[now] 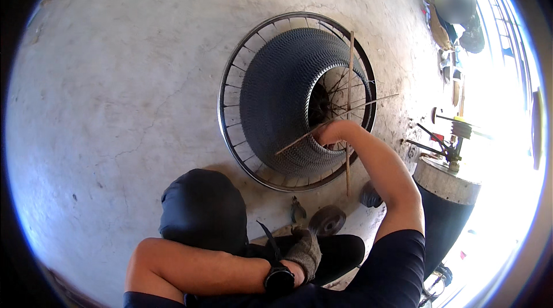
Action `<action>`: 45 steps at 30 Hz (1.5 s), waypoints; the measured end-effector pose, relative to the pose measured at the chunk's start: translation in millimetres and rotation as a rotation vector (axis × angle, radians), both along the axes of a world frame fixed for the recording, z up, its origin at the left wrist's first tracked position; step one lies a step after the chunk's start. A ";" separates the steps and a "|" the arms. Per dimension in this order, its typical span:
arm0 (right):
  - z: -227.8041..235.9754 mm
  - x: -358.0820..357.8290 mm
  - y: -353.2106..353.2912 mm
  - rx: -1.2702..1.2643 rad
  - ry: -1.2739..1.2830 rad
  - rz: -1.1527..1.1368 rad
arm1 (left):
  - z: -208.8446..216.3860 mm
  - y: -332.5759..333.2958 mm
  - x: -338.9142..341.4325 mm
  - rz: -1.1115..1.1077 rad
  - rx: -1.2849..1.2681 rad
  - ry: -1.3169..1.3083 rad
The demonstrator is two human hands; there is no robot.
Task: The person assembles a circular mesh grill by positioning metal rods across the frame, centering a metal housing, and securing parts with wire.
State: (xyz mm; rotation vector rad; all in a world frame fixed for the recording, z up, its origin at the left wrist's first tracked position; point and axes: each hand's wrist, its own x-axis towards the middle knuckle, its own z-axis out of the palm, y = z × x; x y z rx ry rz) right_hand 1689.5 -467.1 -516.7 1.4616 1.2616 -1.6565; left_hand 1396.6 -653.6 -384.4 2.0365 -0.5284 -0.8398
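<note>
Bare right hand (335, 133) reached down at the near edge of the opening in a dark-grey, tapering coil of toothed strip, apparently metal (271, 89). Fingers were mostly hidden past the edge; couldn't tell whether they were apart, together or clamped on anything. The coil stood on a large spoked metal wheel (221, 100), which lay flat on a grey concrete floor (115, 89); wheel's rim showed all around the coil, spokes showed through the opening too.

Two sticks crossed over the opening: a straight light-brown wooden stick (351, 54), running away from the person and past the coil's edge at both ends, and a thinner brownish stick (368, 104), slanted, passing just beside the right hand.

Left hand (304, 253), in a grey knitted glove (311, 257), was low in the view near the person's lap, well apart from the coil. Its fingers were unclear; couldn't tell if apart or together. Black round watch (279, 280) sat at that wrist.

Between the left hand and the wheel: a small dark plier-like tool (297, 210), and beside it a dark, thick round disc-shaped piece (327, 220). Second dark rounded piece (370, 194) lay near the right forearm. Further right, a dark upright drum (443, 216) carried a pale round block (440, 178) with a metal fixture (456, 146) on top.
</note>
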 end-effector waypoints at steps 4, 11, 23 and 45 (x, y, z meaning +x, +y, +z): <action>20.7 12.9 8.1 -0.151 -0.125 0.053 | 2.3 1.0 1.2 -0.018 -0.013 -0.022; 18.8 19.5 12.2 -0.192 -0.080 0.115 | 4.0 2.3 -0.6 -0.016 -0.031 -0.025; -33.6 33.2 -11.0 -0.010 0.013 0.413 | 5.4 1.8 0.1 -0.014 -0.034 -0.030; -38.3 42.2 -31.5 0.237 -0.211 0.247 | 8.6 -2.8 -0.8 -0.025 -0.027 -0.037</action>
